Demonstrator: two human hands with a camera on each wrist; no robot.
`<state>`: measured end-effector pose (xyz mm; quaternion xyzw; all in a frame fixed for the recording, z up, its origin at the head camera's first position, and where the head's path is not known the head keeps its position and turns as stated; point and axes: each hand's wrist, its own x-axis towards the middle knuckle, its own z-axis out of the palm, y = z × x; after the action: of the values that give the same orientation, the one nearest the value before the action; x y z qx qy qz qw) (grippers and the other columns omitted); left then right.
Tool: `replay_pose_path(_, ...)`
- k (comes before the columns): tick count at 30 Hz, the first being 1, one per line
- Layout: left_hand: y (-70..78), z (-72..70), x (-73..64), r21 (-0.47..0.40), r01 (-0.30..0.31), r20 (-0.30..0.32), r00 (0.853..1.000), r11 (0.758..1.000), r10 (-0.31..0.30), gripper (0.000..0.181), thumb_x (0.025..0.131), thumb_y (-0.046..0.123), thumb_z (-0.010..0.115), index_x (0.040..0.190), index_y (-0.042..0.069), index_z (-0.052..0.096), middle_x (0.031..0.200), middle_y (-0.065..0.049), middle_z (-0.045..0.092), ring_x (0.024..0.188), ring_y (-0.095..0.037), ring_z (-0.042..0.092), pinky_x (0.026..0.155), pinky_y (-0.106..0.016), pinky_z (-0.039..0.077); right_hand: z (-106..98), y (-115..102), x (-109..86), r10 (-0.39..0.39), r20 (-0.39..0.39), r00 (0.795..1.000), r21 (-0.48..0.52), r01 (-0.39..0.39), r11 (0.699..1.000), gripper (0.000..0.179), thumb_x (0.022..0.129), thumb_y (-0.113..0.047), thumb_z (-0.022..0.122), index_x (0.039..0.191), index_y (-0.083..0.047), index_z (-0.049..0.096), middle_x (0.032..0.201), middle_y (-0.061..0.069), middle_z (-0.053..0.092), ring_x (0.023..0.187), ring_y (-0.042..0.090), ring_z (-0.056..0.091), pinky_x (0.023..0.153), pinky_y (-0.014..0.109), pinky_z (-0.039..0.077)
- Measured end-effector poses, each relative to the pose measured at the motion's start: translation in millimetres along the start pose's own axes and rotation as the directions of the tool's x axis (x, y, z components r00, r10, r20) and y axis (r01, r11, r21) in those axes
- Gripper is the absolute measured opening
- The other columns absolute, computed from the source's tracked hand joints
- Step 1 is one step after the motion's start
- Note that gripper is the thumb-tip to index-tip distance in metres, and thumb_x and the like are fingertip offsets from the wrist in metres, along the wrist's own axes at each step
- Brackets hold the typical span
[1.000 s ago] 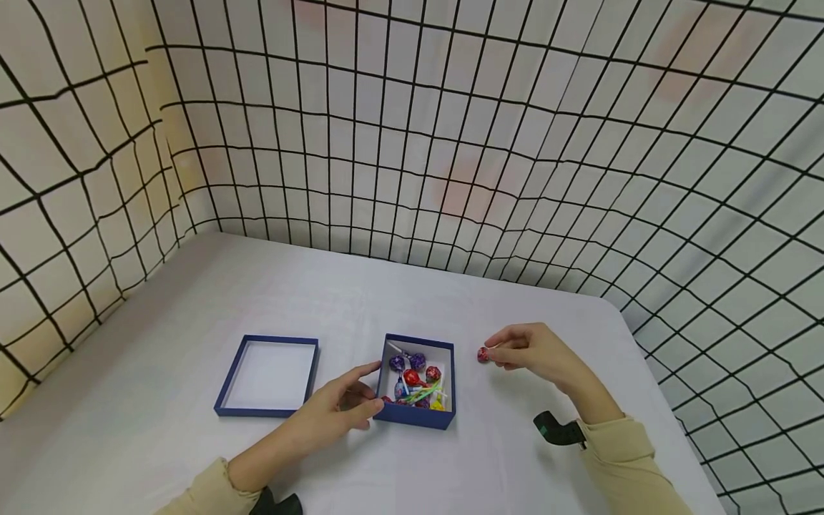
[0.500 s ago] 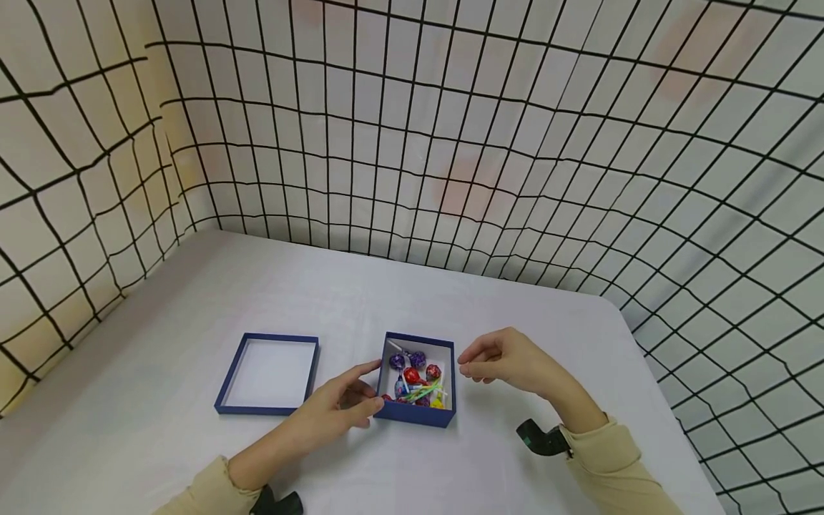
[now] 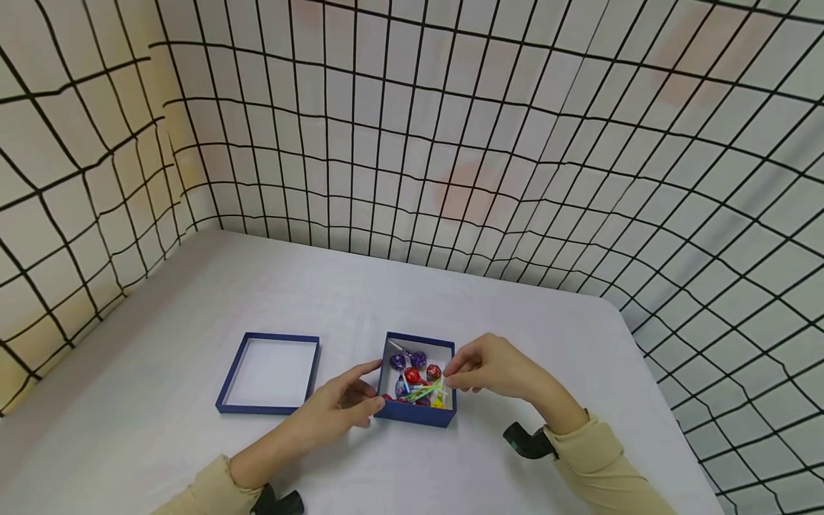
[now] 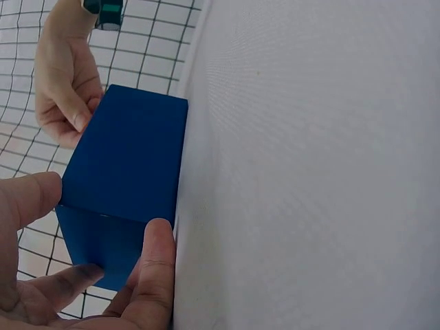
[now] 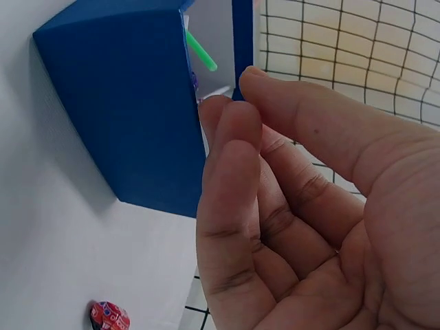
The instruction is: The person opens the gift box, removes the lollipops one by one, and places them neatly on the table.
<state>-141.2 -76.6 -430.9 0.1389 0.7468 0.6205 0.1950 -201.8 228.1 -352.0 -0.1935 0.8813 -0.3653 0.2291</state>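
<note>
"With the box (image 3: 418, 417) as the dial's centre, what lies nearest?"

"The left sleeve (image 3: 199, 492) at eight o'clock and the right sleeve (image 3: 605, 465) at four, each with a black device (image 3: 529, 442) by the cuff"

"And the left hand (image 3: 327, 415)?"

"At eight, fingers relaxed and spread, fingertips against the box's left wall, thumb at its near left corner"

"The right hand (image 3: 496, 366)?"

"At three, fingers bent, thumb tip close to the fingertips, which overlap the box's right rim in the head view. I see nothing between them, but I cannot tell whether they pinch something or nothing"

"What is in the box?"

"Wrapped sweets. From the near side: a yellow one (image 3: 438, 403) toward five, green sticks (image 3: 425, 390) toward four, a blue one (image 3: 402, 387) at eight, a red one (image 3: 412, 375) in the middle, a dark red one (image 3: 433, 373) toward three, then purple ones (image 3: 418, 359) at ten and twelve"

"Anything outside it?"

"The lid (image 3: 267, 372) lies at nine, white inside with a blue rim, apart from the box. One loose sweet (image 5: 110, 316), red, rests on the table (image 3: 309, 286), toward seven in the right wrist view"

"And farthest?"

"Black netting (image 3: 327, 146) over pale walls, at twelve beyond the table's far edge"
</note>
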Motion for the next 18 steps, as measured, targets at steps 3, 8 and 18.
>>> replay_pose_path(3, -0.6, -0.4, 0.6, 0.003, 0.005, -0.005, 1.0, 1.0, -0.005, 0.072, 0.107, 0.028, 0.07, 0.167, 0.007, 0.037, 0.125, -0.018, 0.064, 0.105, -0.021, 0.07, 0.085, -0.028, 0.063, 2.2, -2.0, 2.6, -0.01, 0.001, 1.0, -0.027, 0.01, 1.0, 0.01, 0.096, -0.017, 0.082, 0.097, -0.007, 0.082, 0.086, 0.013, 0.079, 0.069, 0.016, 0.064, 0.069, 0.045, 0.062)
replay_pose_path(8, -0.1, 0.8, 1.0, 0.001, 0.0, 0.0, 1.0, 1.0, 0.0, 0.072, 0.107, 0.027, 0.069, 0.167, 0.006, 0.036, 0.126, -0.018, 0.064, 0.105, -0.022, 0.071, 0.085, -0.03, 0.063, 4.5, -4.9, 6.4, -0.025, 0.012, 1.0, -0.052, 0.025, 0.998, 0.008, 0.095, -0.015, 0.082, 0.094, -0.008, 0.082, 0.081, 0.005, 0.078, 0.066, 0.013, 0.061, 0.065, 0.04, 0.059)
replay_pose_path(18, -0.4, 1.8, 2.9, 0.003, -0.014, -0.003, 1.0, 1.0, 0.014, 0.071, 0.107, 0.026, 0.069, 0.167, 0.004, 0.035, 0.124, -0.018, 0.065, 0.102, -0.023, 0.072, 0.084, -0.031, 0.064, 8.8, -6.6, 12.1, -0.023, 0.017, 1.0, -0.069, 0.024, 0.997, 0.006, 0.093, -0.012, 0.083, 0.089, -0.008, 0.081, 0.082, 0.006, 0.079, 0.067, 0.014, 0.065, 0.068, 0.047, 0.061)
